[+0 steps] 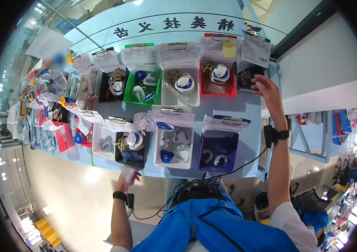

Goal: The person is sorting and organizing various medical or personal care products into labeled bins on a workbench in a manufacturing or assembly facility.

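Right hand (266, 87): at far right end of back row, by the rim of the small black tray (243, 87); fingers spread and bent, nothing visible gripped. Can't tell whether fingertips touch the tray or its contents. Left hand (129, 179): low, just off the near table edge, fingers loosely curled, seems to pinch a white scrap (127, 172); material unclear, paper or plastic.

Trays stand in two rows on the blue table (247, 109). Back row includes the green tray (139, 102), a white tray (195, 100) and the red tray (202, 86), each with pieces inside and a clipped paper sheet. Front row includes another black tray (131, 164), another white tray (173, 165) and the purple tray (219, 145), also with sheets. White tooth models sit in several; the red tray's model (220, 73) is easy to see. Purple tray holds only a couple of arch-shaped pieces.

Progress, judged from layout: trays look set out in order, loaded and papered. The small black tray is the one being dealt with; its paper (255, 51) stands upright behind it, its contents dark and hard to read. No model is out on the table near either hand. How much is left can't be told; no tray is visibly marked finished.
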`<state>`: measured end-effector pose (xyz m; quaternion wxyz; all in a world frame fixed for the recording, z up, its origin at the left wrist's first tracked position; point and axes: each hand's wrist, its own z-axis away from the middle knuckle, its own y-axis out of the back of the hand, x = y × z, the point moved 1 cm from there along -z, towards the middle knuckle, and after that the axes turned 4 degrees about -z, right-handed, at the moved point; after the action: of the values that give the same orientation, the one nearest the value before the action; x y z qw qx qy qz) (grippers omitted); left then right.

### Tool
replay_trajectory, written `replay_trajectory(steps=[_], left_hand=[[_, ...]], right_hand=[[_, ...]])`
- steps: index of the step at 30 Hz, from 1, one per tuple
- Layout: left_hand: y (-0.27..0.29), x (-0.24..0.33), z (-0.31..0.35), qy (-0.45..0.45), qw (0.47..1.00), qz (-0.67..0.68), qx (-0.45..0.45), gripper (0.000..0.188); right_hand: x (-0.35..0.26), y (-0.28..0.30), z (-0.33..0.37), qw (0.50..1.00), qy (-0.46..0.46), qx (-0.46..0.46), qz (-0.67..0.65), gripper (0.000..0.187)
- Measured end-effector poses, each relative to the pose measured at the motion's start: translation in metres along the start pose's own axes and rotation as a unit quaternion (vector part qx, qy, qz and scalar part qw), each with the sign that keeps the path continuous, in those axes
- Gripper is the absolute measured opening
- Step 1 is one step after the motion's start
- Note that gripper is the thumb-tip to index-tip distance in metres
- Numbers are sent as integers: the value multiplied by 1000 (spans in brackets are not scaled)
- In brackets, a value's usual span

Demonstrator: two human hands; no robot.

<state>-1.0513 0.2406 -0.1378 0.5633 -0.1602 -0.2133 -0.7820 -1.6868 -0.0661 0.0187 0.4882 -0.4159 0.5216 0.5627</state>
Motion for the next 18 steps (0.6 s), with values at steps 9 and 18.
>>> replay_trajectory(steps=[9, 18], left_hand=[[-72, 63, -12, -48, 992, 85, 82, 26], [-71, 57, -11, -31, 987, 76, 140, 34]], right_hand=[[14, -33, -85, 984, -9, -89, -154, 49], [18, -36, -108, 939, -6, -138, -315, 49]])
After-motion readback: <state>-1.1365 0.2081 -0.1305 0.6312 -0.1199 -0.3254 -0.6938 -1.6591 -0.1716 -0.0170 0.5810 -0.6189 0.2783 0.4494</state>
